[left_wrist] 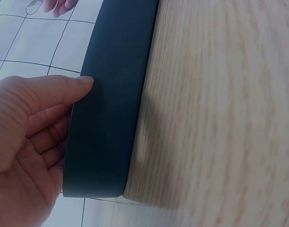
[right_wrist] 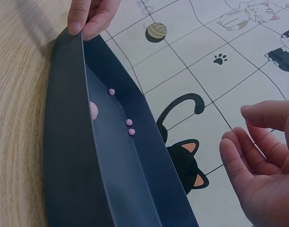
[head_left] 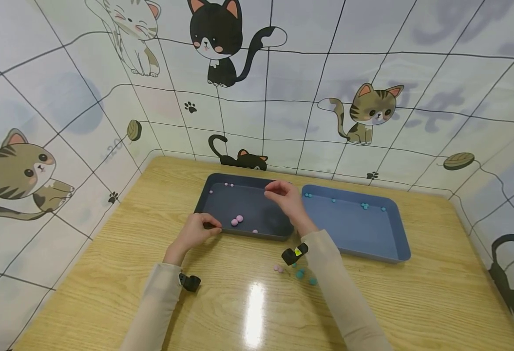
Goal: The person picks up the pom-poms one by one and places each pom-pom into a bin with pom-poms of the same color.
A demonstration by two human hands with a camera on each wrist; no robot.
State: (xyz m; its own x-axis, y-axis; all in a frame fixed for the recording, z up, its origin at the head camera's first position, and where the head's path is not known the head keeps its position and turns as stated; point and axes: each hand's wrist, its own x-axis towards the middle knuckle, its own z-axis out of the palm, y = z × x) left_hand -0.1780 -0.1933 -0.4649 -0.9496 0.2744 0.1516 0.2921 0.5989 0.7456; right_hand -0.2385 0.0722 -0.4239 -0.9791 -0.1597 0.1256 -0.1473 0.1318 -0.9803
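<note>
My left hand (head_left: 194, 230) grips the near-left rim of a dark grey tray (head_left: 261, 202). In the left wrist view its thumb lies over the rim, with the other fingers partly hidden behind the wall. Inside that tray lie several pink balls, among them a larger pair (head_left: 234, 222) near the front and small ones (head_left: 226, 184) at the back. Over the tray's right end hovers my right hand (head_left: 288, 201), fingers loosely bent. The right wrist view shows a gap between its thumb and fingers, and nothing is held there.
A blue tray (head_left: 349, 224) with several small teal balls (head_left: 365, 206) stands to the right of the dark one. On the wooden table (head_left: 221, 292) in front lie small pink balls (head_left: 278, 268) and teal balls (head_left: 299, 274), partly near the right forearm. Cat-patterned cloth walls surround the table.
</note>
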